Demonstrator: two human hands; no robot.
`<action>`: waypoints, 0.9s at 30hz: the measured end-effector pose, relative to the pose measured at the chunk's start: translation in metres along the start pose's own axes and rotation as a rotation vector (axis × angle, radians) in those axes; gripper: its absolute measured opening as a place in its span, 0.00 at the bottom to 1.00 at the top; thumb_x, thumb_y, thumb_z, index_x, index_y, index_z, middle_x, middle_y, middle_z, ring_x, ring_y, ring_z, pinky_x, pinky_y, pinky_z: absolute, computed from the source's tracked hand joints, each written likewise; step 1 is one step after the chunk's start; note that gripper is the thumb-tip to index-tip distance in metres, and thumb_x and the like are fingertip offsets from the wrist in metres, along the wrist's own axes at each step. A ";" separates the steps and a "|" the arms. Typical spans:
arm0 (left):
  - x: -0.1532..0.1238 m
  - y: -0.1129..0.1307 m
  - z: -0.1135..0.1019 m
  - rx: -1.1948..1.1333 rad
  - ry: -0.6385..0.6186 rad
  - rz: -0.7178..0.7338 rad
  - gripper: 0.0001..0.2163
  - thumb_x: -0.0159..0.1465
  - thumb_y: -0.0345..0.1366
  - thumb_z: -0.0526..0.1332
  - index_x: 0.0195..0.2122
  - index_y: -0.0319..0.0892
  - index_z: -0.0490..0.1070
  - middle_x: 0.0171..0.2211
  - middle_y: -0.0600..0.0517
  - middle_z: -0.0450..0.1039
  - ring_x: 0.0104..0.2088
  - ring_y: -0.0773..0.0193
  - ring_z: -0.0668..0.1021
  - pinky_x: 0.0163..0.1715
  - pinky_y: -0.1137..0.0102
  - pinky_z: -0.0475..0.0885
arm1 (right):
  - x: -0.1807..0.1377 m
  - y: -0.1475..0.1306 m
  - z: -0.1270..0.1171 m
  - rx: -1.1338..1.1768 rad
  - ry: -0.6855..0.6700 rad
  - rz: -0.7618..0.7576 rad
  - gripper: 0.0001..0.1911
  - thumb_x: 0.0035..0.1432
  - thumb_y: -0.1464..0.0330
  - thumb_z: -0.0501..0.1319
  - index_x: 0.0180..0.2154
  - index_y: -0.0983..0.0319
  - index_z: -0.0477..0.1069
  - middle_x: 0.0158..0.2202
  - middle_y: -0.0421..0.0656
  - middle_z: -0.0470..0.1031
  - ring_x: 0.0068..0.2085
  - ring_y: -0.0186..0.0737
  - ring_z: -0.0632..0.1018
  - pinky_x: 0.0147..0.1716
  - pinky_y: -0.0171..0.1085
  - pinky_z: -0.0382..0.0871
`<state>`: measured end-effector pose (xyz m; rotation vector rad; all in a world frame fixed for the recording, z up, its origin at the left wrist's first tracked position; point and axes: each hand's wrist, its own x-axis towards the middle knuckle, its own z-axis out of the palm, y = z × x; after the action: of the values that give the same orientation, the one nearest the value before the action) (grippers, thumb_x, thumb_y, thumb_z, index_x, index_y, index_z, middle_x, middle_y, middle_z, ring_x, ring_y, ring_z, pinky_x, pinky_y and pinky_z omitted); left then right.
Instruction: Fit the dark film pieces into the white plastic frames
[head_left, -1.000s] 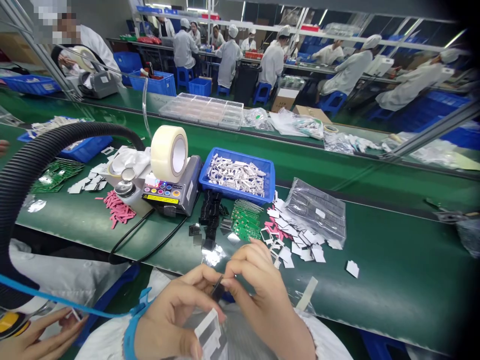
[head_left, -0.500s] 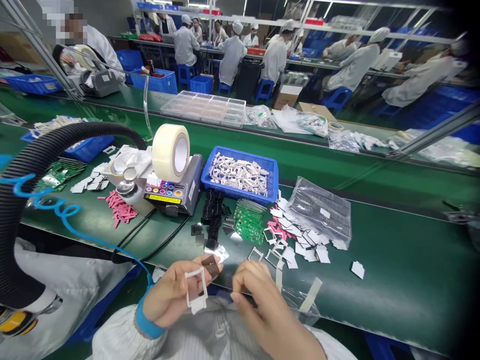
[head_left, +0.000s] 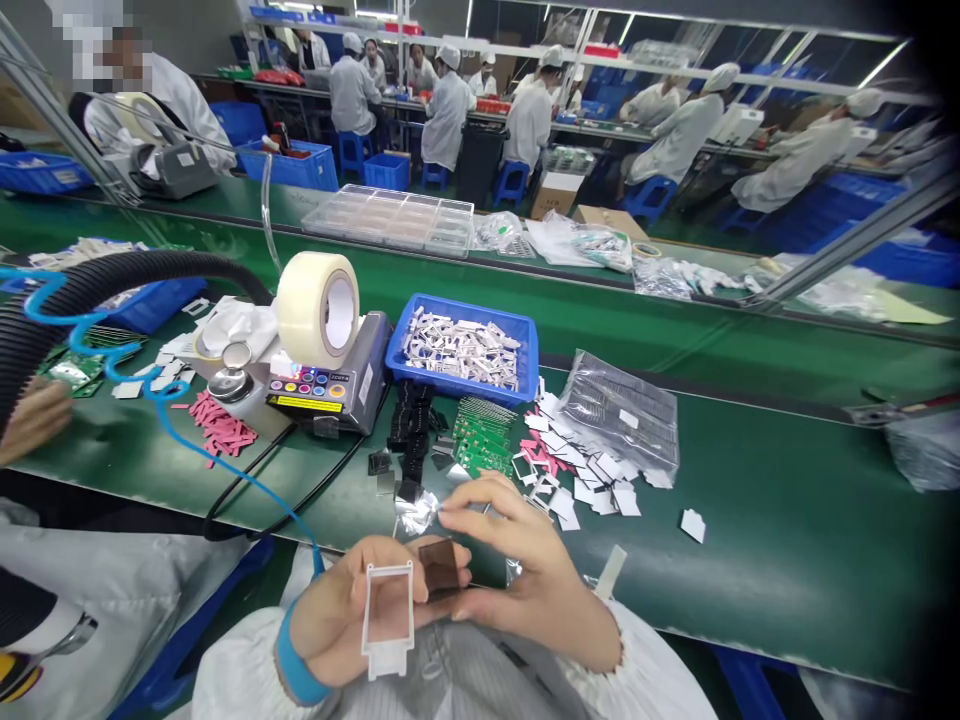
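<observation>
My left hand (head_left: 330, 605), palm up with a blue band at its wrist, holds a white plastic frame (head_left: 388, 660) with a rectangular opening. On the fingers of the same hand rests a small dark brown panel (head_left: 439, 567), beside the frame. My right hand (head_left: 529, 560) arches over the bench edge with thumb and fingers apart. Its thumb is close to the panel, and its fingertips are near a crumpled silver foil pile (head_left: 417, 512). I see nothing between its fingers. Green circuit boards (head_left: 480, 437) and loose white frames (head_left: 541, 487) lie just beyond.
A blue bin (head_left: 463, 390) holds many white frames. Left of it stands a tape dispenser (head_left: 330, 395) with a large roll. White cards (head_left: 604, 465), pink strips (head_left: 221, 428) and a bagged stack (head_left: 622, 415) lie around. A blue coiled cord (head_left: 225, 460) crosses leftward; a co-worker's hand (head_left: 34, 420) is at far left.
My right hand has moved forward and its fingers have spread. The white frame in my left hand now faces upward more squarely. A co-worker's hand has appeared at the left; the view has shifted slightly.
</observation>
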<state>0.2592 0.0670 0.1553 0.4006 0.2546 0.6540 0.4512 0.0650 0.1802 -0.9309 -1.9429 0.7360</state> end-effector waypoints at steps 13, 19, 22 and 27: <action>0.007 -0.003 -0.006 -0.014 0.028 0.033 0.16 0.51 0.46 0.65 0.35 0.39 0.77 0.53 0.42 0.69 0.54 0.48 0.68 0.54 0.54 0.60 | -0.005 0.010 0.009 0.068 0.236 0.105 0.17 0.55 0.54 0.59 0.40 0.58 0.69 0.33 0.42 0.70 0.36 0.40 0.72 0.44 0.46 0.63; 0.011 -0.008 -0.009 0.167 0.148 0.065 0.20 0.48 0.46 0.67 0.37 0.37 0.76 0.30 0.48 0.77 0.33 0.64 0.76 0.34 0.73 0.68 | 0.002 -0.017 0.004 -0.386 0.121 -0.113 0.15 0.58 0.56 0.57 0.38 0.61 0.70 0.33 0.41 0.73 0.41 0.43 0.70 0.55 0.53 0.43; 0.011 -0.010 -0.012 0.179 0.119 0.050 0.19 0.47 0.47 0.68 0.34 0.37 0.77 0.26 0.51 0.76 0.27 0.69 0.75 0.27 0.77 0.66 | 0.003 -0.024 0.005 -0.425 0.052 -0.140 0.15 0.60 0.57 0.55 0.39 0.61 0.69 0.33 0.40 0.74 0.43 0.42 0.68 0.57 0.51 0.38; 0.010 -0.012 -0.020 0.238 0.039 0.047 0.18 0.45 0.47 0.68 0.33 0.41 0.78 0.25 0.52 0.77 0.25 0.70 0.76 0.25 0.78 0.67 | 0.004 -0.027 0.000 -0.425 -0.060 -0.137 0.16 0.60 0.56 0.55 0.40 0.61 0.69 0.33 0.39 0.73 0.44 0.41 0.67 0.58 0.51 0.33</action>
<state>0.2665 0.0709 0.1313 0.6236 0.3621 0.6804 0.4409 0.0536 0.2023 -1.0178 -2.2389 0.2763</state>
